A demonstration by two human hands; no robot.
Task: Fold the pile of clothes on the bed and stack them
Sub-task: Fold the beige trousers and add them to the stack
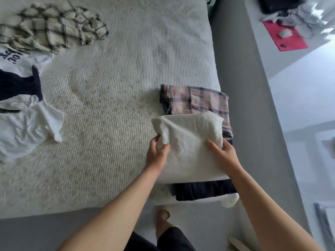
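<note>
A folded white garment (190, 142) is held over the near right corner of the bed (112, 98). My left hand (156, 153) pinches its left edge, thumb on top. My right hand (223, 153) grips its right side, thumb on top and fingers beneath. Under it lies a folded dark navy garment (203, 192), and behind it a folded pink plaid garment (197, 100) on a dark piece. Unfolded clothes lie at the left: a beige checked shirt (52, 26) at the far side, and a white and navy shirt (21, 100) nearer.
The bed's right edge drops to a grey floor strip (253, 105). A pink mat (284, 36) with small objects and a heap of clothes lies at the far right. My foot (163, 220) stands on the floor by the bed's near edge.
</note>
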